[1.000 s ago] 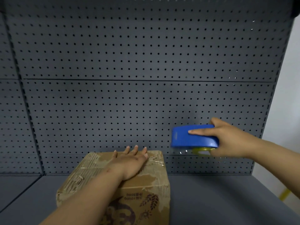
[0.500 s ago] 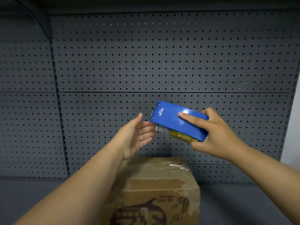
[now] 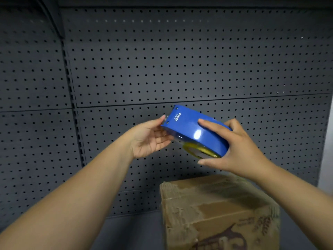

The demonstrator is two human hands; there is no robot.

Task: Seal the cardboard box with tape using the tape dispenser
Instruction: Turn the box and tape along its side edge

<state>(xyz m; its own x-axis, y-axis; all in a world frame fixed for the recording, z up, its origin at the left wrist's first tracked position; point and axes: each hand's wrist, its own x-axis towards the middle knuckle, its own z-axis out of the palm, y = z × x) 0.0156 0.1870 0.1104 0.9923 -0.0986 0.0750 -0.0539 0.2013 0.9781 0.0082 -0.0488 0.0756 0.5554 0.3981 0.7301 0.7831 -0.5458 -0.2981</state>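
right hand (image 3: 232, 147) gripped blue tape dispenser (image 3: 196, 130) | left hand (image 3: 149, 138) open, fingertips at its mouth | dispenser looked light, rigid, glossy: hold by body | cardboard box (image 3: 219, 212) below, worn

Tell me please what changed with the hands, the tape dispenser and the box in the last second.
The left hand left the top of the box and rose to the front end of the tape dispenser, fingers now at it. The right hand lifted the dispenser higher and tilted it, roll side down. The right hand's grip stayed, and the box stayed on the shelf, nothing on it now.
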